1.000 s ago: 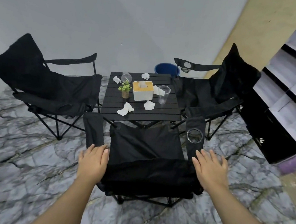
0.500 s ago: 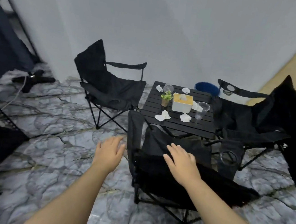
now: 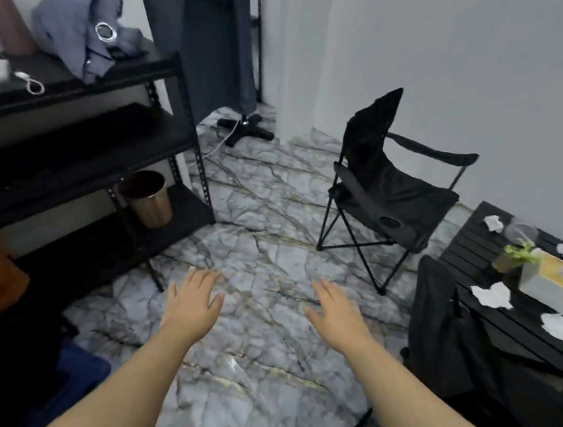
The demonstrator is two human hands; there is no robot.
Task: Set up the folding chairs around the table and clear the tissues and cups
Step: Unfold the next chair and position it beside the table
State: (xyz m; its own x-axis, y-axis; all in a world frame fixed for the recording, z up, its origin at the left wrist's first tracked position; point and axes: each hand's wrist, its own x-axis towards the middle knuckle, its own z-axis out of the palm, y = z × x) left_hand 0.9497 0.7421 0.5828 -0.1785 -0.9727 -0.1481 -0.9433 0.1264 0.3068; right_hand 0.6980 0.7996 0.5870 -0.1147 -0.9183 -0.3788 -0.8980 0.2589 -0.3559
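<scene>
Both hands, left hand (image 3: 192, 303) and right hand (image 3: 339, 313), hover empty with fingers spread over marble floor (image 3: 266, 218). Unfolded chair (image 3: 391, 196) stands far right; tissues (image 3: 492, 295) litter table (image 3: 476, 246) at right edge.

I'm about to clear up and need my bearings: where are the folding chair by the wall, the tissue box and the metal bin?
folding chair by the wall (image 3: 402, 197): head view, on its seat fabric.
tissue box (image 3: 548, 287): head view, on its pale side wall.
metal bin (image 3: 151, 207): head view, on its shiny outer wall.
</scene>
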